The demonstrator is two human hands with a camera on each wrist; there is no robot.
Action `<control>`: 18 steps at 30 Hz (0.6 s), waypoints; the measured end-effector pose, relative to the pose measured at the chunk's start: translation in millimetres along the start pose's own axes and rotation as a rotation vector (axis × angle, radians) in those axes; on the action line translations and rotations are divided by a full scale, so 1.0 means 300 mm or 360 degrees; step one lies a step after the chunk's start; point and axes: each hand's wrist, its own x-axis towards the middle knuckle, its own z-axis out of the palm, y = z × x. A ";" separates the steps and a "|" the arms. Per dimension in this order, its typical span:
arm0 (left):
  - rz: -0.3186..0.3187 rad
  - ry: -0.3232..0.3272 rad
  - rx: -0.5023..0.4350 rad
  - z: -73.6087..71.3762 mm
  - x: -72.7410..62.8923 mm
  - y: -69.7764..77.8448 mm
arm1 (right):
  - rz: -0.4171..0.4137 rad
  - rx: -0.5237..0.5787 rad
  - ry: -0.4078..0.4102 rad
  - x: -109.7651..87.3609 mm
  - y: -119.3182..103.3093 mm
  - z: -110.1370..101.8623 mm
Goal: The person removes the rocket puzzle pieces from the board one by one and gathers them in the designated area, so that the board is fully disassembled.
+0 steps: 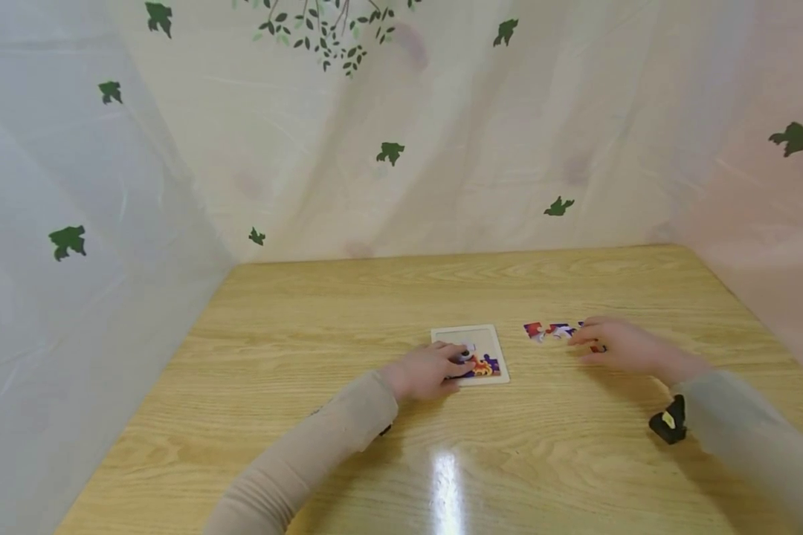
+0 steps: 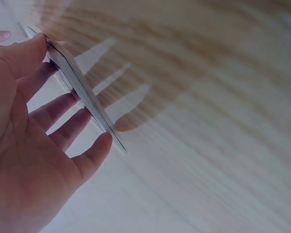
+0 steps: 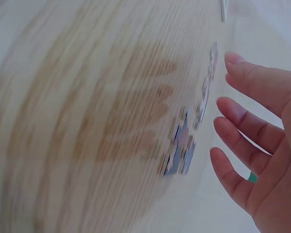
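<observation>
A small square puzzle tray [image 1: 500,338] with a pale rim lies on the table, several colourful pieces [image 1: 487,366] fitted in its lower part. My left hand [image 1: 428,371] rests on its left side, fingers spread over the pieces. In the left wrist view, fingertips and thumb touch the thin tray [image 2: 82,82]. To the right of the tray, loose jigsaw pieces [image 1: 535,331] in red, white and purple lie on the table. Just above them hovers my right hand [image 1: 612,346], fingers loosely bent and partly covering some. In the right wrist view nothing shows between its fingers and thumb, apart from the pieces [image 3: 179,148].
The wooden table [image 1: 294,319] ends at the back against a pale curtain [image 1: 321,171] printed with green birds and leaves. Similar sheets hang at the left and right. A black wrist device [image 1: 669,420] hangs by the right sleeve.
</observation>
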 end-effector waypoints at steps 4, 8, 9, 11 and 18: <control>0.0014 0.0020 -0.0011 0.004 0.003 -0.004 | -0.0038 0.0055 -0.0002 0.024 -0.018 0.011; 0.0030 0.0040 -0.0030 0.001 0.013 -0.008 | -0.0087 0.0118 0.0028 0.051 -0.031 0.021; 0.0032 0.0046 -0.0028 -0.002 0.015 -0.008 | -0.0094 0.0138 0.0025 0.060 -0.035 0.024; 0.0028 0.0047 -0.0035 -0.008 0.020 -0.009 | -0.0090 0.0188 0.0015 0.079 -0.046 0.026; 0.0030 0.0041 -0.0060 -0.015 0.030 -0.024 | -0.0107 0.0255 -0.0005 0.160 -0.091 0.032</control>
